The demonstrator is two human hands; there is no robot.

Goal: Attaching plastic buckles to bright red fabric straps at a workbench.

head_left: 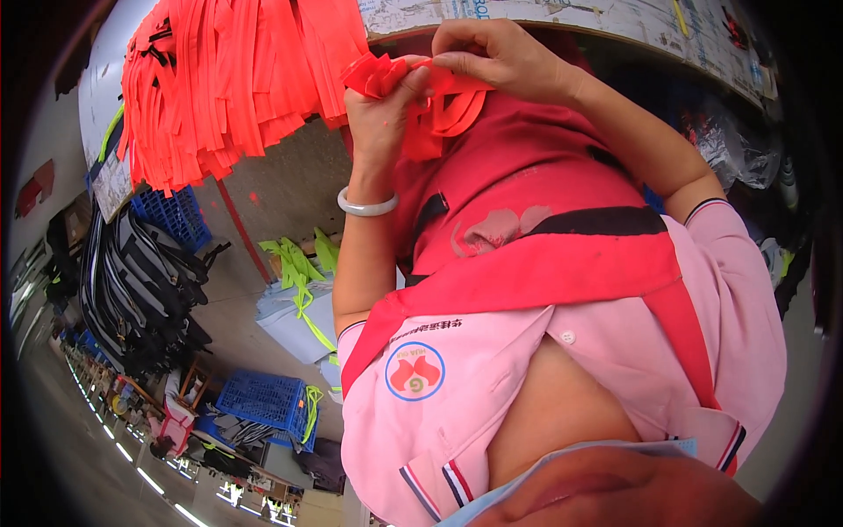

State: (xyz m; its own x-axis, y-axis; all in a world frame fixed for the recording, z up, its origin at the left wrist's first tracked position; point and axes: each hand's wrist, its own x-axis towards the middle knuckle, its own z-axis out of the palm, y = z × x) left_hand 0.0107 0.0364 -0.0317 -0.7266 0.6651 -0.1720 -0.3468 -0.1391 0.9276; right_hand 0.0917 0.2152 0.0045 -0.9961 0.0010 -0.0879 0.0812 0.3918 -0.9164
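My left hand [379, 112], with a pale bangle [367, 207] at its wrist, is closed around a small bundle of bright orange-red fabric strips [376, 77]. Folded ends stick out above the thumb, and looped lengths dangle over the red apron [518, 167]. Just to the right, my right hand [505, 60] pinches part of the same bundle between thumb and bent fingers; its fingertips are partly hidden. On the table's left side, close to my left hand, a large heap of similar orange-red strips [219, 83] hangs over the edge.
The worktable [580, 12] has a worn, printed covering. Black and grey straps [132, 294] hang at the left, near a blue crate [171, 218]. Lime-green strips [294, 263] lie on pale sheets below. Another blue crate [263, 397] stands farther back. Clear plastic [738, 149] is at the right.
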